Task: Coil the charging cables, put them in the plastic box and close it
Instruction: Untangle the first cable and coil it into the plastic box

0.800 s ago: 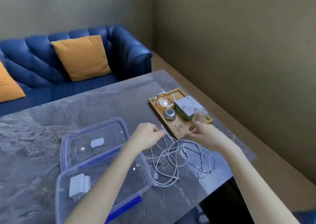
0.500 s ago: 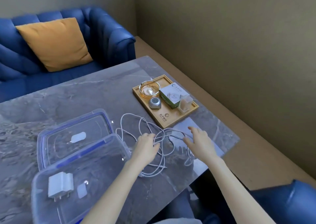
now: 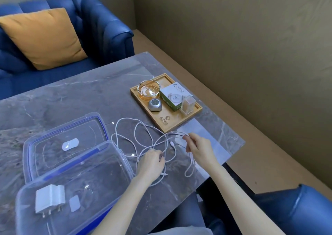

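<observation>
Right now your left hand (image 3: 151,163) is curled around a strand of the white charging cables (image 3: 143,136), fingers drawn together on it near the middle of the tangle. Your right hand (image 3: 199,147) pinches a bundle of strands between thumb and fingertips, lifted slightly above the marble table (image 3: 80,100). The cables lie sprawled in loose loops between your hands and away to the far left, toward the wooden tray (image 3: 179,121) and the lid (image 3: 66,141). One loop hangs down beside your right wrist.

What matters for coiling: the slack runs mostly leftward and away from your right hand, so the left hand is the nearer one to feed loops across. The clear plastic box (image 3: 111,164) sits just beside your left forearm, open, with a white charger plug (image 3: 50,198) already inside. A short carry to the left should bring a finished coil into it.
</observation>
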